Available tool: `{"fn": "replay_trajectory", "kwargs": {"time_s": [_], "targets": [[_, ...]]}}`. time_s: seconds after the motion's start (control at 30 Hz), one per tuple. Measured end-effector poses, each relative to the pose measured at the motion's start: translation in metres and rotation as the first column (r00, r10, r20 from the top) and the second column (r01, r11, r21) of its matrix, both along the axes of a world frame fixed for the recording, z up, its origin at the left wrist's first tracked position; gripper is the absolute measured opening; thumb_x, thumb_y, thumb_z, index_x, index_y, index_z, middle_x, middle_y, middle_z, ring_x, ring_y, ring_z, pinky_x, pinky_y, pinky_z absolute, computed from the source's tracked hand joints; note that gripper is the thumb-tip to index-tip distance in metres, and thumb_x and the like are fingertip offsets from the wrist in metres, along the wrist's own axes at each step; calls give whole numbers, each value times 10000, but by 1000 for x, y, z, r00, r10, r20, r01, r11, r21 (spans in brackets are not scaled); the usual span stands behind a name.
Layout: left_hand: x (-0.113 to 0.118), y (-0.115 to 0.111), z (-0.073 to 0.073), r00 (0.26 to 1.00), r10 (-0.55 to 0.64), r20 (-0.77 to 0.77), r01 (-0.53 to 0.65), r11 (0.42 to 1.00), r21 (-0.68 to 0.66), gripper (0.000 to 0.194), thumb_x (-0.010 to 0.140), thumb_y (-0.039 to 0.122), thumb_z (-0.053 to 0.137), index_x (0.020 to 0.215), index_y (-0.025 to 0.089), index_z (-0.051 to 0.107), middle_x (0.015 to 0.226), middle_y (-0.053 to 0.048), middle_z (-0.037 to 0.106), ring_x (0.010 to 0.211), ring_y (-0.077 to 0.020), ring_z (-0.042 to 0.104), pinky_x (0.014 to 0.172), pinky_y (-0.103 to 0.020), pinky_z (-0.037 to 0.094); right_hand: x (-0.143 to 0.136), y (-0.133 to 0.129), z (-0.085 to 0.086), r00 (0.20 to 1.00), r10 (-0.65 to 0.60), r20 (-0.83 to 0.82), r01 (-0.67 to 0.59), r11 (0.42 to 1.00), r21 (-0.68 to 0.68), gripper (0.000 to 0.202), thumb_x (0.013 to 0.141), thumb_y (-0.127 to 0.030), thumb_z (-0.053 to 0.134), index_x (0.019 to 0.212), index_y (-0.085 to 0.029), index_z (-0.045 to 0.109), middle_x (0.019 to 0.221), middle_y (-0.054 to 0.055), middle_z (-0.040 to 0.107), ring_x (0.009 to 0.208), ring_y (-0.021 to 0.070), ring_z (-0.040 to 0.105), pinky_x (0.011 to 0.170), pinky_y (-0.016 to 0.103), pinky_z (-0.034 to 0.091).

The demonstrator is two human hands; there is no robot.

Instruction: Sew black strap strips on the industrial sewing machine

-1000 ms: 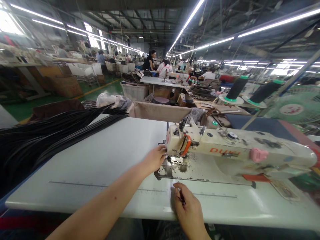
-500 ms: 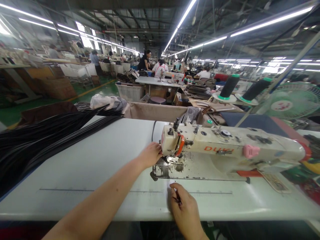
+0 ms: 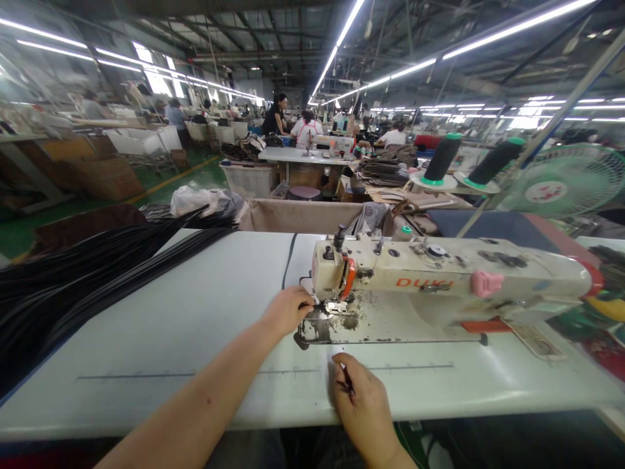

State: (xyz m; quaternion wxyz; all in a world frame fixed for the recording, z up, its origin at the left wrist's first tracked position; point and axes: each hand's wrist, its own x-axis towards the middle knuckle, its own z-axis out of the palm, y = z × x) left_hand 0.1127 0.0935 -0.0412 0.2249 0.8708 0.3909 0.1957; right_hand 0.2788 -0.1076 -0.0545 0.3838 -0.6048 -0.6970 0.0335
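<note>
The two hands are apart. At the needle end of the sewing machine (image 3: 449, 286), the left hand (image 3: 288, 311) pinches a dark strip (image 3: 318, 306) just beside the metal foot (image 3: 338, 308). Near the front edge of the worktop (image 3: 180, 326), the right hand (image 3: 364, 398) curls around a small dark tool (image 3: 347, 387). A narrow gap separates it from the machine's base; leftward, wider room reaches to the black strips (image 3: 97, 273) heaped along the left edge.
</note>
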Motion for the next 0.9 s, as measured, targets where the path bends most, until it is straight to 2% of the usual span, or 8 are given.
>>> {"fn": "replay_trajectory", "kwargs": {"time_s": [0.3, 0.57, 0.7, 0.9], "targets": [[1, -16, 7, 997, 78, 5, -77, 993, -87, 123, 868, 139, 701, 933, 216, 770, 1003, -24, 703, 893, -165, 687, 834, -273, 546, 0, -1, -1, 1000, -2, -23, 1, 1000, -29, 204, 948, -154, 443, 1043, -215, 614, 736, -8, 653, 625, 151, 624, 602, 245, 455], [16, -59, -3, 988, 152, -34, -155, 977, -149, 111, 860, 210, 677, 957, 197, 730, 1036, -59, 664, 843, -161, 682, 759, -262, 575, -1, -1, 0, 997, -2, -78, -2, 999, -44, 194, 967, -180, 445, 1041, -218, 619, 756, 0, 666, 636, 153, 623, 604, 249, 445], [28, -73, -5, 983, 172, -55, -179, 970, -162, 193, 861, 291, 666, 1014, 179, 705, 1100, -108, 652, 849, -185, 682, 751, -284, 587, -1, -1, 2, 995, 1, -97, -7, 998, -68, 204, 959, -167, 437, 1033, -216, 621, 743, -3, 649, 638, 153, 613, 611, 251, 438], [36, -83, -5, 990, 128, -67, -138, 974, -177, 335, 868, 325, 637, 1165, 170, 651, 1144, -129, 652, 873, -199, 704, 762, -274, 595, 0, -3, 1, 992, 12, -129, -25, 994, -103, 210, 919, -148, 449, 1023, -221, 617, 707, -18, 616, 621, 153, 584, 588, 253, 406]]}}
